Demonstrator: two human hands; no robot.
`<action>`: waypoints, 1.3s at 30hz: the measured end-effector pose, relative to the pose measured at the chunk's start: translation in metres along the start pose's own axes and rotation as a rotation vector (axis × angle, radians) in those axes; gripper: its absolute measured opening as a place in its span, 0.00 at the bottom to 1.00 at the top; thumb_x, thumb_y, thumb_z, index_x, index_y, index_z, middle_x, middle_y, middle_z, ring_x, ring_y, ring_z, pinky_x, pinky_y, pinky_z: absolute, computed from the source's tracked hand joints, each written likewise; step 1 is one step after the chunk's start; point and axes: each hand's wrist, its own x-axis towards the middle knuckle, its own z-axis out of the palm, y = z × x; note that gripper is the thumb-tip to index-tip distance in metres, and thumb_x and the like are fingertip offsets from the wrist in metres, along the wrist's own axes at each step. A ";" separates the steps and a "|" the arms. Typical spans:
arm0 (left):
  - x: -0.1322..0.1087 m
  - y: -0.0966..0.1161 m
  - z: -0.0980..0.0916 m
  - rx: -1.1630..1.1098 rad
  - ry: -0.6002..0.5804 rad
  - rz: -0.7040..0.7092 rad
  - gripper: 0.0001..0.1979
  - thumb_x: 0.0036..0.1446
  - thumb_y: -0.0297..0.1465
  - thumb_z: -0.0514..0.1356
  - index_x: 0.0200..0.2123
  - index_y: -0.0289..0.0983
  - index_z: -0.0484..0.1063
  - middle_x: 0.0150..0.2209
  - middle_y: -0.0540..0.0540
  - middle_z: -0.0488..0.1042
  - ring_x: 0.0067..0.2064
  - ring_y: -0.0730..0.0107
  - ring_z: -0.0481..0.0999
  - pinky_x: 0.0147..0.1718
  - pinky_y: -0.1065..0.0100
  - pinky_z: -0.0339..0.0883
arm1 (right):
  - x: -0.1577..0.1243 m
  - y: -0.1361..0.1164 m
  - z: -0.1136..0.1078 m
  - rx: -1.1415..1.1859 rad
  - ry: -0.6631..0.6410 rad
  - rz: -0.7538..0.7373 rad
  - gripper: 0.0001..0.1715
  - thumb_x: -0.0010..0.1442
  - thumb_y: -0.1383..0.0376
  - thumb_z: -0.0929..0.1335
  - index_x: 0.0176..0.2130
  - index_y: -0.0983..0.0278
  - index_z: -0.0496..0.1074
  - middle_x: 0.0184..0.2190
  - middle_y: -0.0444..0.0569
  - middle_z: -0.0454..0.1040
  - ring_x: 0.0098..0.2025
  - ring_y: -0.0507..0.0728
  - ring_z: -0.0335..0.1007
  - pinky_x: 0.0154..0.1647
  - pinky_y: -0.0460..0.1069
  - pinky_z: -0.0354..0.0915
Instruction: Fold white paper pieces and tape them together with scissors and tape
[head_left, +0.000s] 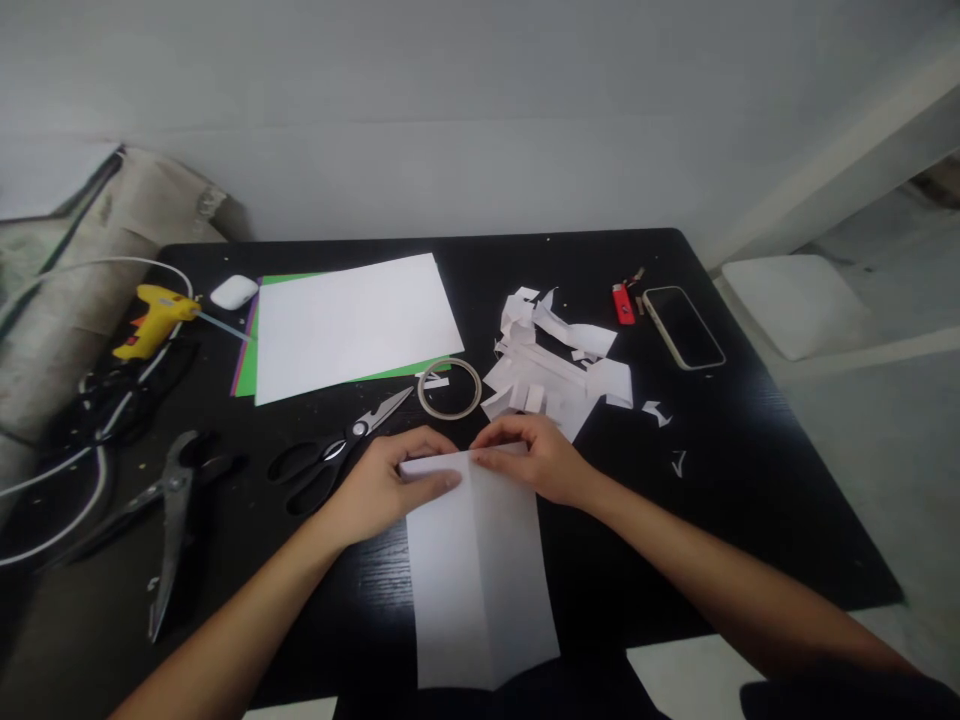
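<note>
A white sheet of paper (480, 580) with a lengthwise crease down its middle hangs toward me at the table's front edge. My left hand (394, 475) pinches its top edge left of the crease, thumb on the near face and fingers behind. On the other side of the crease, my right hand (536, 460) grips the same edge between thumb and fingers. Just beyond the hands lie a roll of tape (478, 400), black-handled scissors (341, 450) and a heap of white paper scraps (555, 360).
Behind to the left, a white sheet (352, 330) covers green paper (251, 370). A yellow glue gun (156, 320), a white earbud case (234, 292) and pliers (174, 500) lie at left. A red lighter (622, 303) and a phone (684, 328) are at right.
</note>
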 end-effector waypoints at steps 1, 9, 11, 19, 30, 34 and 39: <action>0.000 0.000 -0.001 0.015 -0.016 0.011 0.09 0.61 0.37 0.68 0.42 0.39 0.81 0.40 0.48 0.82 0.42 0.66 0.79 0.40 0.69 0.70 | 0.002 -0.001 0.000 0.003 -0.028 -0.003 0.07 0.58 0.60 0.77 0.36 0.61 0.83 0.35 0.47 0.83 0.39 0.57 0.78 0.44 0.51 0.70; 0.000 0.001 -0.001 0.047 -0.083 0.034 0.10 0.66 0.36 0.61 0.37 0.37 0.79 0.33 0.49 0.79 0.34 0.71 0.75 0.34 0.71 0.66 | 0.004 0.000 0.006 0.014 -0.124 0.000 0.08 0.59 0.61 0.77 0.36 0.63 0.82 0.35 0.47 0.83 0.39 0.56 0.79 0.45 0.51 0.70; 0.000 0.002 0.000 0.054 -0.092 0.031 0.10 0.66 0.35 0.61 0.37 0.36 0.79 0.33 0.49 0.78 0.34 0.71 0.74 0.34 0.71 0.65 | 0.004 0.001 0.006 0.026 -0.149 0.005 0.08 0.59 0.61 0.76 0.36 0.63 0.82 0.33 0.47 0.82 0.38 0.56 0.78 0.43 0.50 0.69; 0.000 0.002 0.006 0.024 -0.080 0.023 0.10 0.65 0.36 0.61 0.35 0.36 0.77 0.32 0.49 0.77 0.33 0.70 0.73 0.34 0.70 0.65 | 0.003 0.001 0.006 0.035 -0.167 -0.002 0.07 0.59 0.61 0.75 0.34 0.63 0.80 0.30 0.46 0.80 0.34 0.55 0.75 0.39 0.50 0.69; 0.001 0.000 0.015 -0.063 0.041 0.006 0.14 0.65 0.41 0.62 0.33 0.35 0.77 0.30 0.49 0.75 0.32 0.70 0.72 0.32 0.71 0.65 | 0.001 0.000 0.011 0.007 -0.039 -0.023 0.08 0.60 0.60 0.74 0.33 0.63 0.81 0.32 0.47 0.81 0.36 0.56 0.76 0.41 0.51 0.69; 0.001 0.000 0.017 -0.071 0.071 0.003 0.14 0.65 0.40 0.63 0.33 0.35 0.77 0.30 0.49 0.75 0.32 0.71 0.72 0.32 0.71 0.64 | 0.001 0.001 0.012 -0.001 -0.014 -0.032 0.08 0.60 0.60 0.73 0.33 0.63 0.80 0.32 0.46 0.81 0.36 0.56 0.76 0.42 0.51 0.69; 0.002 0.000 0.019 -0.085 0.089 0.006 0.14 0.65 0.40 0.63 0.34 0.35 0.78 0.30 0.49 0.76 0.31 0.72 0.71 0.31 0.72 0.64 | -0.001 0.000 0.013 -0.008 0.011 -0.033 0.08 0.60 0.60 0.73 0.33 0.62 0.80 0.32 0.46 0.81 0.37 0.57 0.77 0.43 0.51 0.70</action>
